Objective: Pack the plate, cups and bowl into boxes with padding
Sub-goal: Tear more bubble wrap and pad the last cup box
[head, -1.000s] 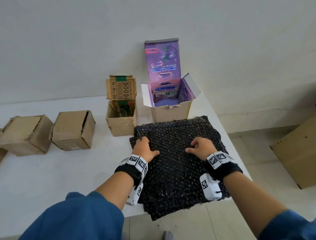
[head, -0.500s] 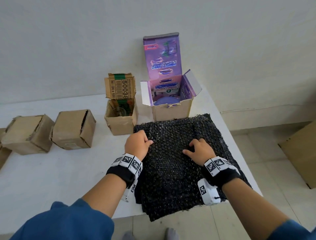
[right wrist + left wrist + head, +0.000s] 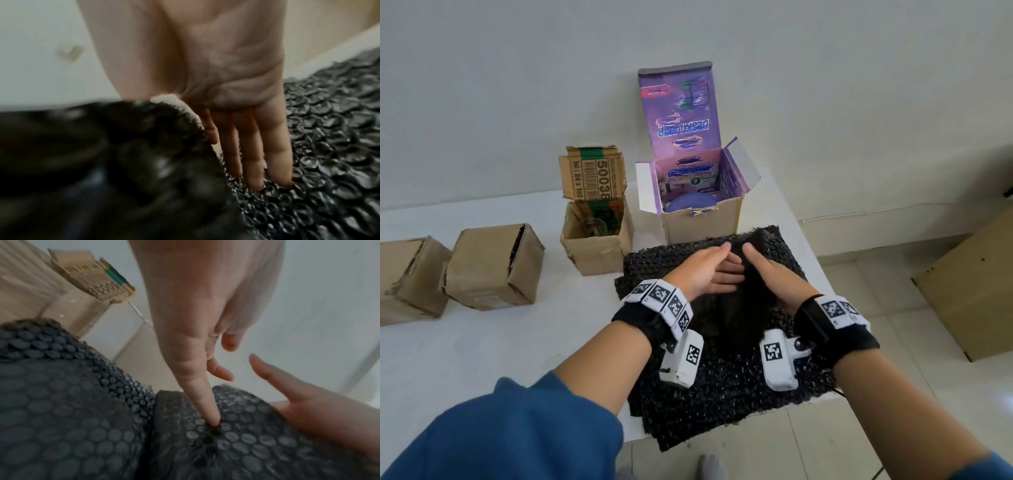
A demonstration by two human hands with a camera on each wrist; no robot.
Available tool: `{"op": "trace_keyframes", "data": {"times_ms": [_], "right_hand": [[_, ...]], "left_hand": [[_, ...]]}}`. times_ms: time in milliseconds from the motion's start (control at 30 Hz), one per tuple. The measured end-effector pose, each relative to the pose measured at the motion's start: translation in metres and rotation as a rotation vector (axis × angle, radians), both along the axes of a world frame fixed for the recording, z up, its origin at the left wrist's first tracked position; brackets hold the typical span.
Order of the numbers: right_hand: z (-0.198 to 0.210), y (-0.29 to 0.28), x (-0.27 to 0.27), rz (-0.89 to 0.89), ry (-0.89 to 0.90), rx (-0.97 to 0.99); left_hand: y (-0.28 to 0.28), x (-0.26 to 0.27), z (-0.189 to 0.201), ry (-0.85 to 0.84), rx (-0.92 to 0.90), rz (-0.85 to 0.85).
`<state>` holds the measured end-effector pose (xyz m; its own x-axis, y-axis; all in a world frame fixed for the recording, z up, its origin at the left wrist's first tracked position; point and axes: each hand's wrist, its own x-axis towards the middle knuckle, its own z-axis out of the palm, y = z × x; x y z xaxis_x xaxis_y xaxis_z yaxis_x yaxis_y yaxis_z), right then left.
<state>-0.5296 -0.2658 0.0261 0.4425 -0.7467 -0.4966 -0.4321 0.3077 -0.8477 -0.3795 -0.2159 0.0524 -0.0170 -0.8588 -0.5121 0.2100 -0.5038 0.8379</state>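
Note:
A black bubble wrap sheet [image 3: 726, 387] lies on the white table [image 3: 482, 342] and overhangs its front edge. My left hand [image 3: 705, 270] and right hand [image 3: 770, 274] meet over its far middle, fingers straight. A dark raised fold [image 3: 743, 301] runs between them. In the left wrist view my left hand [image 3: 195, 321] presses one fingertip into the bubble wrap [image 3: 72, 418]. In the right wrist view my right hand [image 3: 226, 81] presses straight fingers on the wrap [image 3: 329, 146] beside the fold [image 3: 123, 154]. The open purple box [image 3: 702, 222] holds a bluish dish [image 3: 690, 202]. A small open carton [image 3: 595, 246] holds a clear glass [image 3: 590, 226].
Two closed brown cartons [image 3: 493, 267] [image 3: 407, 277] stand at the left of the table. The table's right edge runs just beside the wrap, with tiled floor and a large cardboard box [image 3: 972, 294] beyond. A wall stands behind the boxes.
Both hands moved from apart, curled on the wrap, inward and forward to meet at its middle with fingers straightened. A fold has risen in the wrap between them.

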Motion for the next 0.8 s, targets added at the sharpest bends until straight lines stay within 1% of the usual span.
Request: {"op": "trace_keyframes", "data": {"times_ms": [33, 67, 100, 133, 167, 200, 233, 267, 333, 433, 500, 600, 633, 700, 733, 800], "right_hand": [[-0.004, -0.002, -0.008, -0.032, -0.062, 0.017], [-0.008, -0.006, -0.016, -0.071, -0.056, 0.000], [-0.013, -0.010, -0.023, -0.101, 0.010, -0.056], [-0.017, -0.014, -0.030, -0.117, 0.114, -0.135], [-0.020, -0.017, -0.038, -0.115, 0.229, -0.216], [-0.023, -0.019, -0.042, -0.109, 0.341, -0.289], [-0.026, -0.020, -0.047, -0.109, 0.415, -0.336], [-0.029, -0.021, -0.050, -0.111, 0.456, -0.358], [-0.035, -0.023, -0.053, -0.100, 0.504, -0.382], [-0.040, -0.024, -0.053, -0.069, 0.555, -0.393], [-0.041, -0.024, -0.054, -0.084, 0.565, -0.382], [-0.044, -0.026, -0.058, -0.142, 0.497, -0.388], [-0.044, -0.028, -0.059, -0.177, 0.449, -0.412], [-0.035, -0.028, -0.061, -0.234, 0.289, -0.441], [-0.029, -0.028, -0.061, -0.238, 0.188, -0.427], [-0.012, -0.028, -0.059, -0.206, 0.016, -0.316]], "left_hand": [[-0.004, -0.007, -0.003, 0.026, 0.009, 0.005], [-0.007, -0.013, -0.006, 0.013, 0.012, 0.019], [-0.009, -0.016, -0.012, -0.064, 0.007, 0.039], [-0.011, -0.017, -0.020, -0.214, -0.007, 0.047], [-0.013, -0.016, -0.028, -0.402, -0.022, 0.030], [-0.013, -0.013, -0.035, -0.582, -0.028, -0.010], [-0.013, -0.013, -0.042, -0.709, -0.017, -0.060], [-0.013, -0.015, -0.047, -0.773, 0.007, -0.095], [-0.016, -0.017, -0.056, -0.811, 0.059, -0.104], [-0.024, -0.022, -0.069, -0.782, 0.136, -0.044], [-0.028, -0.025, -0.071, -0.709, 0.148, -0.035], [-0.028, -0.030, -0.058, -0.426, 0.073, -0.030], [-0.028, -0.030, -0.052, -0.349, 0.046, -0.039], [-0.028, -0.025, -0.041, -0.235, -0.004, -0.048], [-0.029, -0.022, -0.034, -0.195, -0.039, -0.043], [-0.030, -0.013, -0.020, -0.144, -0.120, -0.014]]}}
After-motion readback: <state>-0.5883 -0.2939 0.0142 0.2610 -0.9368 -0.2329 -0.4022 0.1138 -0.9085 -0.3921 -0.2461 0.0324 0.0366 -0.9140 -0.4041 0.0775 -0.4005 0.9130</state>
